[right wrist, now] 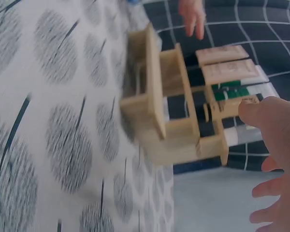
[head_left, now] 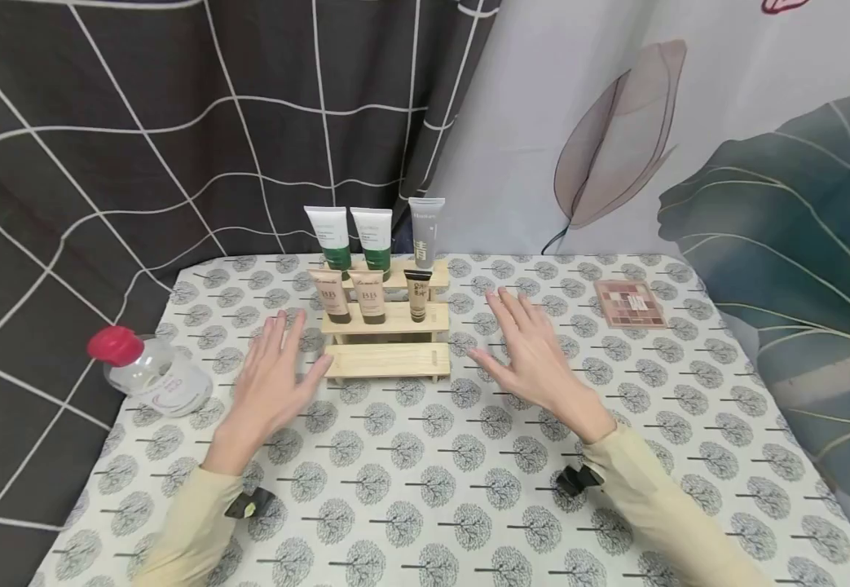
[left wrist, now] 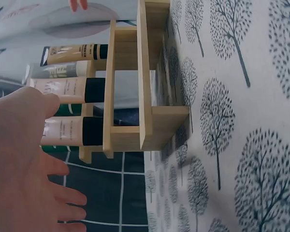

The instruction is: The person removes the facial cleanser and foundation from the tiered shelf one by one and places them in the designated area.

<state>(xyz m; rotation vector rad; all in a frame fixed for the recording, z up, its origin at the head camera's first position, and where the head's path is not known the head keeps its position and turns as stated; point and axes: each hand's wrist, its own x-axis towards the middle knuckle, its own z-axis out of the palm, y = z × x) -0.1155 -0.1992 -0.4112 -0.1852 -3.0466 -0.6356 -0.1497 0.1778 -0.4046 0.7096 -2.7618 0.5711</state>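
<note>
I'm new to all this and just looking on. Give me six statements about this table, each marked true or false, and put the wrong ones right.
1. The stand has three steps. True.
2. The left hand grips a tube. False: it holds nothing, its fingers spread beside the stand.
3. The palette lies to the right of the right hand. True.
4. The bottle has a blue cap. False: its cap is red.
5. The grey tube is on the top step. True.
6. The stand carries only four tubes. False: it carries six tubes.
</note>
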